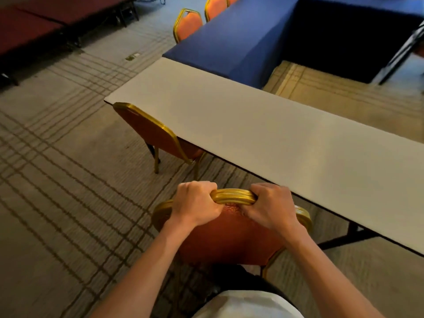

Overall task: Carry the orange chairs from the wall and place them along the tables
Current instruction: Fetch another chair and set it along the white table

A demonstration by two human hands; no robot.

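1. Carpet: striped and running under everything. There is an open lane left of the benches, probably the carrying route.
2. White bench: long bare top running diagonally from right foreground to centre. Its far end meets the blue bench, which is draped in cloth. The two read as one row, so seating belongs along the left-hand long edge.
3. Red platforms: low, on dark legs, top left, well apart from the row. Judged not part of the task.
4. Far chairs: orange backs in gold frames lined along the blue bench, backs outward. Two are clear; a third is cut off by the top edge.
5. Placed chair: at the far end of the white bench, seat tucked under the edge, back outward. It sets the pattern for spacing and facing.
6. Held chair: directly in front of the person, just beside the white bench, with a gap of carpet between it and the placed chair. The legs are mostly hidden, so I cannot tell whether they touch the carpet. Judgement: this is the placing step for this slot.
7. Left hand and right hand: both closed round the chair's top rail, fingers curled over it, near each other at its centre. Judgement: this centred two-handed grip balances the load and lets the back be squared to the bench edge.
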